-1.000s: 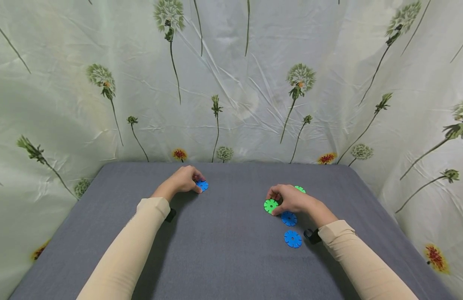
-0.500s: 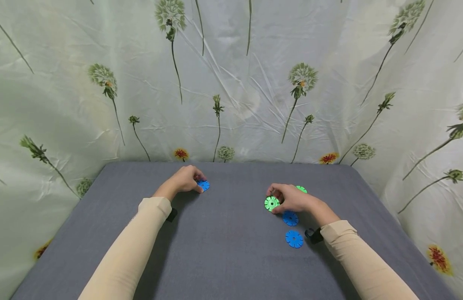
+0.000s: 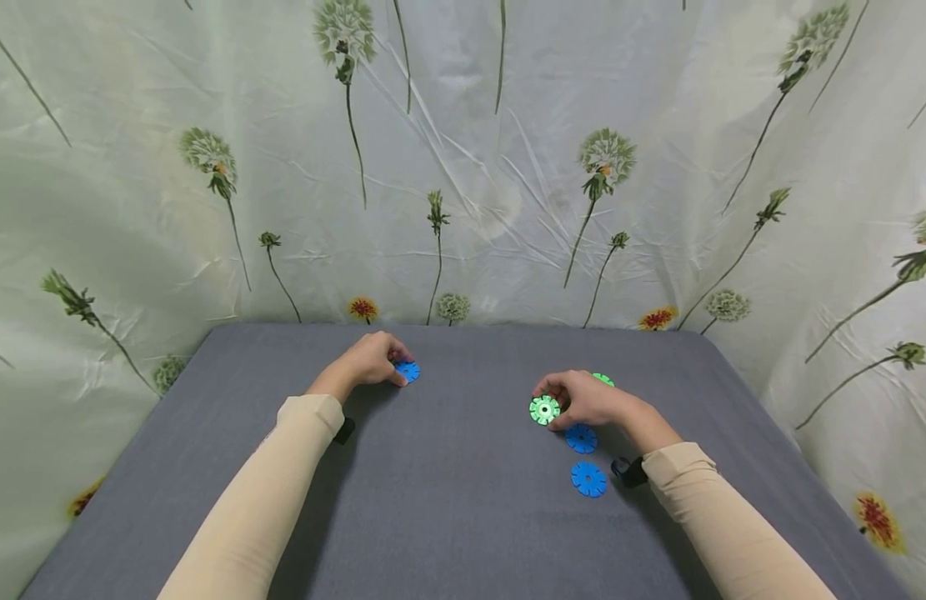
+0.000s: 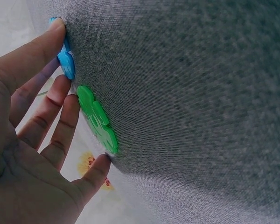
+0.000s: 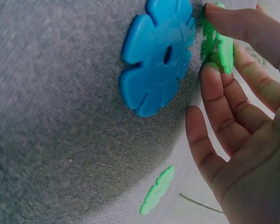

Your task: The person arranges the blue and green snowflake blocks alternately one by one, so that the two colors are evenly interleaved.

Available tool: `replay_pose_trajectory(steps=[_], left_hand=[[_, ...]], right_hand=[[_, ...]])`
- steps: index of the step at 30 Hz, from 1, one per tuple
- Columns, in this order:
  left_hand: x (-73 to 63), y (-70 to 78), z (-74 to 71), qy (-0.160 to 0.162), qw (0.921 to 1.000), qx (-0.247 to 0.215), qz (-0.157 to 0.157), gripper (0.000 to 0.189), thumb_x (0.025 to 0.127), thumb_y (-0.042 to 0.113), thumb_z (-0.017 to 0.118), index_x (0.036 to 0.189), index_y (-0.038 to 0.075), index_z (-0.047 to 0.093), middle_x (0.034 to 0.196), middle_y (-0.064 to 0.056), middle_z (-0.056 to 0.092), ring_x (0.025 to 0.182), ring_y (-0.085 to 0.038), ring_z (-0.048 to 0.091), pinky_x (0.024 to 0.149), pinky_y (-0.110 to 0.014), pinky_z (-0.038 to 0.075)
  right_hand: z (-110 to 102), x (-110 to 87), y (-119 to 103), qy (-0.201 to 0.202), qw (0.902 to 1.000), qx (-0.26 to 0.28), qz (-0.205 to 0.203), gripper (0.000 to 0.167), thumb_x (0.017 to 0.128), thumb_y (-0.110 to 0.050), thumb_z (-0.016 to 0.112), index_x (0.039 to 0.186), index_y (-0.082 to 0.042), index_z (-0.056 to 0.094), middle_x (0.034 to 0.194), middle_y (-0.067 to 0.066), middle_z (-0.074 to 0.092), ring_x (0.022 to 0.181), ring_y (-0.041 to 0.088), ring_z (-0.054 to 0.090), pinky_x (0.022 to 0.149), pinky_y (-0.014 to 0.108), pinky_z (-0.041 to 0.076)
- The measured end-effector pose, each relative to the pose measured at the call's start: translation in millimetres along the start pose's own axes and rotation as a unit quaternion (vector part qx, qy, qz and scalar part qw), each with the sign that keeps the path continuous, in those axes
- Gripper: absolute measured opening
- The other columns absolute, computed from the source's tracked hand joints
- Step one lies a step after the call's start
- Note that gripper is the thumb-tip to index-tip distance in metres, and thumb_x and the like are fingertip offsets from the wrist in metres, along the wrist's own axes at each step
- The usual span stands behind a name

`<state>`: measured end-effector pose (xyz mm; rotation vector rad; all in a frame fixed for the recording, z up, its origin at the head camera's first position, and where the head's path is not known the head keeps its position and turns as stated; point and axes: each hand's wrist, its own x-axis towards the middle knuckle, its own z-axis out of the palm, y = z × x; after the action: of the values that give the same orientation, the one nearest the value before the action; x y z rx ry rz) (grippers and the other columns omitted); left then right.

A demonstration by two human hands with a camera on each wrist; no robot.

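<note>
At the back left, my left hand [image 3: 367, 358] pinches the edge of a blue notched plastic disc [image 3: 408, 372] between thumb and fingers. Below those fingers in the left wrist view lies a green notched disc [image 4: 97, 120], hidden behind the hand in the head view. Over the right half of the table, my right hand [image 3: 585, 397] holds a bright green notched disc [image 3: 544, 409] by its rim, tilted off the cloth in the right wrist view. One blue disc [image 3: 581, 438] lies just under this hand, partly overlapped by it.
A second blue disc [image 3: 588, 479] lies nearer the front, left of the right wrist's black strap [image 3: 628, 472]. Behind the right hand another green disc [image 3: 603, 379] partly shows. Grey cloth covers the table [image 3: 463, 500], and a flowered curtain [image 3: 478, 167] hangs along its back edge.
The green disc in my right hand has tilted and catches more light than a second ago. My left hand stays in place with its blue disc; the head view has shifted slightly.
</note>
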<state>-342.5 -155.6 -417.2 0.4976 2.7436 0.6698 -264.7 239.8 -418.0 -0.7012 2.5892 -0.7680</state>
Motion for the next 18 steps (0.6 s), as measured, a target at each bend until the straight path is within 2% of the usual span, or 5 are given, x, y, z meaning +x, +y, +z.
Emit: replay_pose_trajectory(steps=[7,15,18], left_hand=[[-0.3,-0.3,0.5,0.002,1.0000,-0.002,-0.001,0.041,0.090,0.019,0.089,0.129,0.009,0.079,0.136,-0.017,0.073,0.131,-0.036,0.065,0.114,-0.053,0.051],[-0.8,-0.6,0.6,-0.002,1.0000,-0.002,-0.001,0.041,0.090,0.019,0.089,0.129,0.009,0.079,0.136,-0.017,0.074,0.131,-0.037,0.065,0.113,-0.054,0.052],[-0.9,-0.8,0.7,-0.001,1.0000,-0.007,-0.006,0.041,0.090,0.018,0.089,0.129,0.010,0.079,0.136,-0.016,0.074,0.132,-0.036,0.065,0.115,-0.054,0.051]], right_hand=[[-2,3.0,-2,0.005,0.9996,-0.025,-0.011,0.042,0.087,-0.014,0.088,0.125,-0.004,0.074,0.107,0.003,0.078,0.090,0.010,0.068,0.080,0.028,0.058],[-4,9.7,-5,0.007,0.9999,-0.011,-0.005,0.044,0.088,-0.018,0.088,0.126,-0.001,0.074,0.108,0.006,0.079,0.089,0.010,0.070,0.079,0.029,0.059],[-5,15.7,-6,0.009,0.9998,-0.006,-0.015,0.044,0.089,-0.018,0.087,0.127,0.001,0.073,0.107,0.007,0.080,0.088,0.010,0.071,0.079,0.030,0.060]])
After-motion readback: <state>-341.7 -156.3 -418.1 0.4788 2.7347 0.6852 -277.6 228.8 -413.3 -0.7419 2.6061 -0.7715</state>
